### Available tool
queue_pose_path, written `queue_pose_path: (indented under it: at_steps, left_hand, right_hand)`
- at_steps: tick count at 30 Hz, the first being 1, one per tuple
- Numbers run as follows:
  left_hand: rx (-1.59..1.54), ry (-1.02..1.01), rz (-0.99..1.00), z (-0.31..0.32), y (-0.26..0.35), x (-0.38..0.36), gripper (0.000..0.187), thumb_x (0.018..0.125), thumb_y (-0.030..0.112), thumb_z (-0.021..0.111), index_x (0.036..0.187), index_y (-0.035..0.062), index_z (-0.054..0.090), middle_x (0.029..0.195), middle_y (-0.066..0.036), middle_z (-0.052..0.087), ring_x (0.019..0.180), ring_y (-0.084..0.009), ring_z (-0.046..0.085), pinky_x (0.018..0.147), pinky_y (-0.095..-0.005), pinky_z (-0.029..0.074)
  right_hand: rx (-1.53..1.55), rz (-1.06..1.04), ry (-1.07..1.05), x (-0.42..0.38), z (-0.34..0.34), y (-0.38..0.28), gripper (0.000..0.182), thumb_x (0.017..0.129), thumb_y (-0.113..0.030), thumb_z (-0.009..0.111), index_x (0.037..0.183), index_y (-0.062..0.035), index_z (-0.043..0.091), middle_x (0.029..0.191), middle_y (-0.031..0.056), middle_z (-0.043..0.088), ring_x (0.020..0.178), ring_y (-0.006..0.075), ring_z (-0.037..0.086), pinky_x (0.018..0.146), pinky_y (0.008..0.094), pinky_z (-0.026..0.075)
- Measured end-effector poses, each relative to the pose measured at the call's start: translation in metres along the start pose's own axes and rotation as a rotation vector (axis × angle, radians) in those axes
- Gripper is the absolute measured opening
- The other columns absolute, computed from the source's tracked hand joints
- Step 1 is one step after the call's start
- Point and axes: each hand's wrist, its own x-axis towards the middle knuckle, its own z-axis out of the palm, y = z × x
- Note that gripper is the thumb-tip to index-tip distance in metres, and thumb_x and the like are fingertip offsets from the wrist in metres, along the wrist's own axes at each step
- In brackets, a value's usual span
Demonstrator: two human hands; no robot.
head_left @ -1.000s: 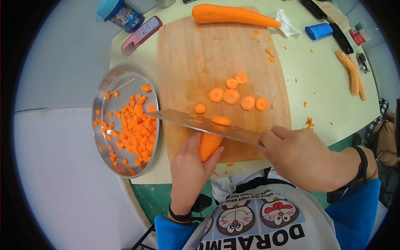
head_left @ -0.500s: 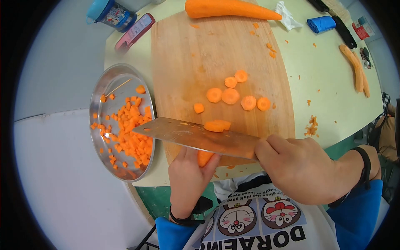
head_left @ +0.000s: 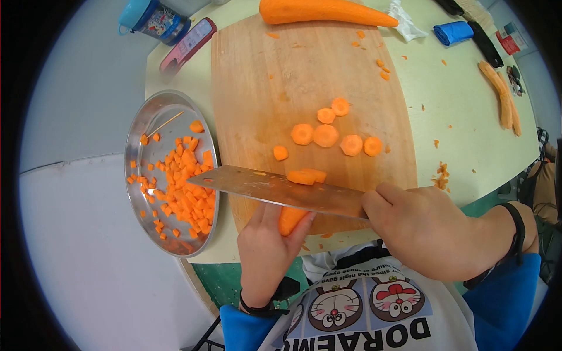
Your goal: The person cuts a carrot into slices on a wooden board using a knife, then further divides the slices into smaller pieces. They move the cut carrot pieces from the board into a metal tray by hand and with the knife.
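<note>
My right hand [head_left: 418,231] grips the handle end of a wide cleaver [head_left: 275,190], whose blade lies tilted across the near part of the wooden cutting board [head_left: 252,82]. Just below the blade, my left hand [head_left: 266,240] is closed around a piece of carrot [head_left: 291,220]; the blade hides its far end. Cut carrot slices [head_left: 305,176] rest against the far side of the blade. Several round carrot slices [head_left: 325,136] lie mid-board, with one small slice [head_left: 280,152] apart on the left.
Left of the board, a steel tray [head_left: 133,105] holds diced carrot [head_left: 190,187] and a toothpick. A whole peeled carrot [head_left: 328,13] lies across the far edge. Around it are a phone [head_left: 188,45], a blue-lidded cup [head_left: 155,20], a tissue [head_left: 405,22], a blue roll [head_left: 453,33] and thin carrots [head_left: 500,96].
The cleaver and my right hand have shifted slightly right. A little more of the carrot shows below the blade in my left hand.
</note>
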Motion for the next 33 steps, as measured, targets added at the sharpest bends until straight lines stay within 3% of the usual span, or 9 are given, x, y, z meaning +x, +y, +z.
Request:
queue_pose_path:
  at_steps: [5, 7, 16, 20, 23, 25, 28, 33]
  left_hand:
    - [0.002, -0.002, -0.014, 0.002, -0.001, 0.000, 0.042, 0.071, 0.024, 0.073, 0.102, 0.0018, 0.057, 0.081, -0.015, 0.061, 0.067, -0.0333, 0.061, 0.055, -0.0376, 0.049]
    - [-0.008, -0.001, -0.004, 0.001, -0.001, 0.001, 0.043, 0.071, 0.024, 0.073, 0.103, 0.0009, 0.056, 0.081, -0.015, 0.061, 0.067, -0.0332, 0.061, 0.054, -0.0374, 0.049]
    - [0.054, 0.009, 0.021, -0.001, 0.000, 0.000, 0.045, 0.070, 0.026, 0.073, 0.103, -0.0006, 0.056, 0.082, -0.015, 0.061, 0.068, -0.0324, 0.060, 0.056, -0.0360, 0.048]
    - [0.039, -0.005, -0.028, -0.003, 0.003, 0.001, 0.044, 0.071, 0.028, 0.072, 0.101, 0.0001, 0.057, 0.083, -0.016, 0.062, 0.071, -0.0345, 0.060, 0.059, -0.0374, 0.048]
    - [0.055, -0.019, -0.053, -0.004, 0.006, 0.002, 0.045, 0.072, 0.032, 0.071, 0.102, 0.0007, 0.056, 0.084, -0.016, 0.061, 0.072, -0.0350, 0.060, 0.059, -0.0383, 0.048]
    - [0.057, -0.007, -0.045, -0.005, 0.007, 0.000, 0.046, 0.072, 0.032, 0.071, 0.102, 0.0011, 0.056, 0.084, -0.016, 0.061, 0.072, -0.0351, 0.060, 0.059, -0.0387, 0.048]
    - [0.059, 0.008, -0.064, -0.003, 0.008, -0.003, 0.045, 0.073, 0.034, 0.070, 0.102, 0.0019, 0.055, 0.084, -0.016, 0.061, 0.074, -0.0349, 0.060, 0.060, -0.0387, 0.048]
    - [0.067, 0.026, -0.075, 0.001, 0.009, 0.001, 0.044, 0.073, 0.034, 0.070, 0.101, 0.0033, 0.055, 0.086, -0.014, 0.061, 0.076, -0.0338, 0.059, 0.061, -0.0383, 0.048]
  right_hand:
    - [0.025, -0.073, 0.026, 0.006, -0.001, 0.005, 0.018, 0.062, -0.001, 0.058, 0.076, 0.0054, 0.049, 0.064, 0.0138, 0.051, 0.054, 0.0251, 0.059, 0.042, 0.0313, 0.048]
    - [0.035, -0.007, -0.066, 0.008, -0.001, 0.002, 0.020, 0.067, 0.002, 0.056, 0.084, 0.0016, 0.046, 0.072, 0.0117, 0.048, 0.057, 0.0292, 0.058, 0.047, 0.0364, 0.049]
    - [0.127, 0.003, -0.118, 0.030, 0.006, 0.013, 0.008, 0.079, -0.002, 0.049, 0.083, 0.0042, 0.048, 0.071, 0.0193, 0.055, 0.066, 0.0355, 0.058, 0.058, 0.0425, 0.047]
    - [0.080, 0.072, -0.102, 0.032, 0.010, 0.012, 0.012, 0.084, -0.008, 0.050, 0.079, 0.0035, 0.049, 0.066, 0.0176, 0.055, 0.066, 0.0361, 0.057, 0.059, 0.0421, 0.047]
    - [0.028, 0.025, 0.020, 0.027, 0.008, 0.017, 0.020, 0.086, -0.012, 0.052, 0.076, 0.0051, 0.052, 0.064, 0.0192, 0.055, 0.062, 0.0354, 0.057, 0.057, 0.0411, 0.047]
    - [0.226, 0.170, -0.027, 0.026, -0.004, 0.019, 0.014, 0.079, -0.006, 0.057, 0.074, 0.0071, 0.056, 0.067, 0.0232, 0.057, 0.062, 0.0327, 0.061, 0.056, 0.0409, 0.048]
    - [0.241, 0.197, 0.111, 0.018, -0.013, 0.027, 0.022, 0.084, -0.013, 0.056, 0.072, 0.0066, 0.057, 0.062, 0.0226, 0.055, 0.056, 0.0325, 0.058, 0.054, 0.0415, 0.045]
    - [0.301, 0.197, 0.324, 0.001, -0.031, 0.027, 0.022, 0.084, -0.015, 0.057, 0.072, 0.0032, 0.059, 0.059, 0.0192, 0.055, 0.053, 0.0344, 0.054, 0.052, 0.0387, 0.044]
